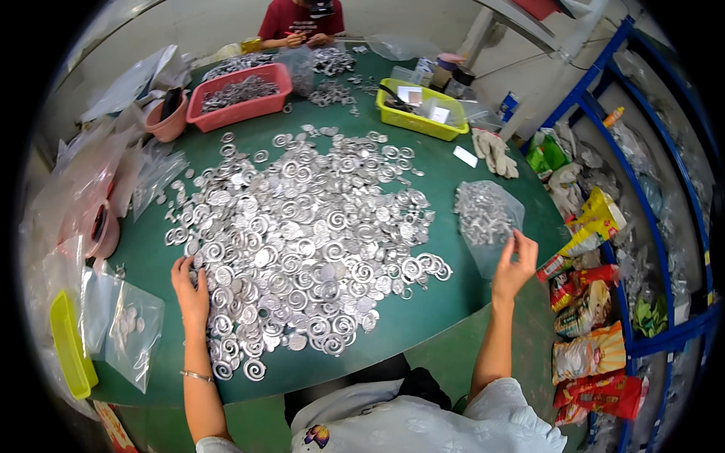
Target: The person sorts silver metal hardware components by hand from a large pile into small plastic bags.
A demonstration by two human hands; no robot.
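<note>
A wide heap of silver metal pieces [302, 234], many of them flat spirals and others small discs, lies spread over the green table [423, 317]. At the heap's left edge rests my left hand [190, 293], its thumb and fingers apart, touching the outer pieces and gripping none that I can see. To the right of the heap lies a clear plastic bag [482, 215] with small silver metal pieces inside. My right hand [516, 266] pinches the near right edge of this bag between thumb and fingers.
A red basket [240, 113] of metal pieces and a yellow-green basket [423, 123] stand at the back. Gloves [495, 153] lie far right. Plastic bags [132, 332] and a yellow-green tray [72, 347] are at left. Across the table sits another person [302, 21]. Blue shelving [604, 136] stands right.
</note>
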